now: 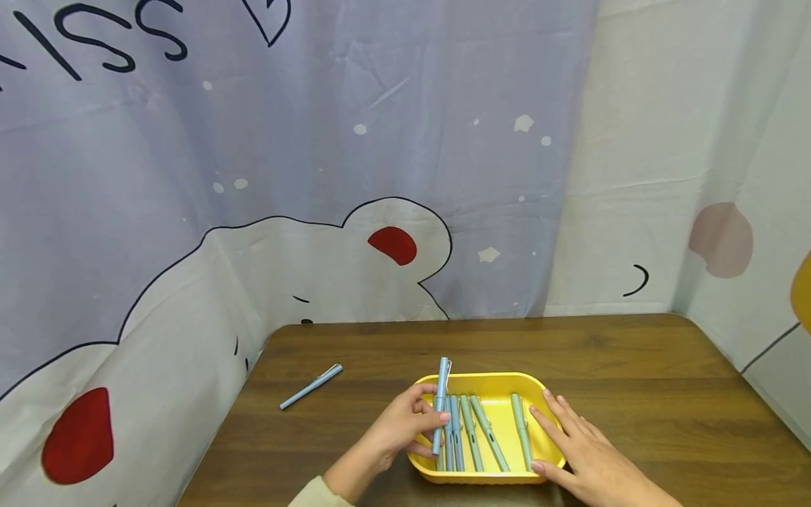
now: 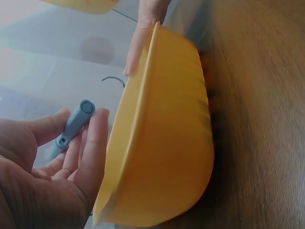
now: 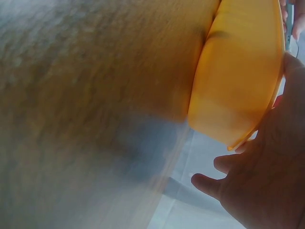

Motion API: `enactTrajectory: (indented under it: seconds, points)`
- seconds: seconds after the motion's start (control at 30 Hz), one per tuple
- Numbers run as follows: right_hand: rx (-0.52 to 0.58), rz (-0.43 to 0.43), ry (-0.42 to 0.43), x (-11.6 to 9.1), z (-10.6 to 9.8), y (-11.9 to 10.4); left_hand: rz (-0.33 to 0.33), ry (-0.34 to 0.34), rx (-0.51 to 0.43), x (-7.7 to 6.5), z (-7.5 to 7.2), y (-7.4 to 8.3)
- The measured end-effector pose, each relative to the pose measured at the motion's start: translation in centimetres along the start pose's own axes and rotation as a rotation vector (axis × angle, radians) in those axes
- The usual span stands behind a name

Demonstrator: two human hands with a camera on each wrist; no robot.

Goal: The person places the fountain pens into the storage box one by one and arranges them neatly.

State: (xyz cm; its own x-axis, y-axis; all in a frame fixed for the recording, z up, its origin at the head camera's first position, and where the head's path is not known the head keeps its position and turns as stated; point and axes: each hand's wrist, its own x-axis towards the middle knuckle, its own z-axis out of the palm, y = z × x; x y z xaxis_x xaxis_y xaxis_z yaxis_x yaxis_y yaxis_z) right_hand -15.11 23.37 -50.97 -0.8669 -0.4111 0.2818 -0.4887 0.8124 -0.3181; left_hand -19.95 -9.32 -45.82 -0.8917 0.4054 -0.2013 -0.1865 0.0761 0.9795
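Note:
A yellow tray sits on the wooden table near its front edge, with several pale blue and green pens lying in it. My left hand pinches a light blue pen between thumb and fingers over the tray's left side; the left wrist view shows that pen held beside the tray's outer wall. My right hand lies with straight fingers on the tray's right rim, holding nothing. The right wrist view shows the tray's wall against that hand.
One more light blue pen lies loose on the table to the left of the tray. A printed cloth backdrop hangs close behind and along both sides of the table.

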Motion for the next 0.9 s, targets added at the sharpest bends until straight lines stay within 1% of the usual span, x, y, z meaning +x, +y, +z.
enactTrajectory:
  seconds: [0.17,0.3,0.53,0.73,0.9]
  points:
    - [-0.009,-0.005,0.006,0.0,0.1,0.1,-0.023,-0.018,-0.026,0.5,1.0,-0.2]
    - [-0.001,0.014,-0.001,0.0,0.2,0.1,-0.043,-0.034,-0.051,0.8,1.8,-0.2]
    - [0.013,0.031,-0.015,0.0,0.2,0.1,-0.054,-0.083,-0.091,1.3,2.8,0.0]
    - [0.017,0.035,-0.021,0.0,0.2,0.1,-0.059,-0.087,-0.084,1.9,3.8,0.1]
    - [0.017,0.033,-0.031,0.0,0.0,0.1,-0.100,-0.111,-0.045,2.4,4.7,0.1]
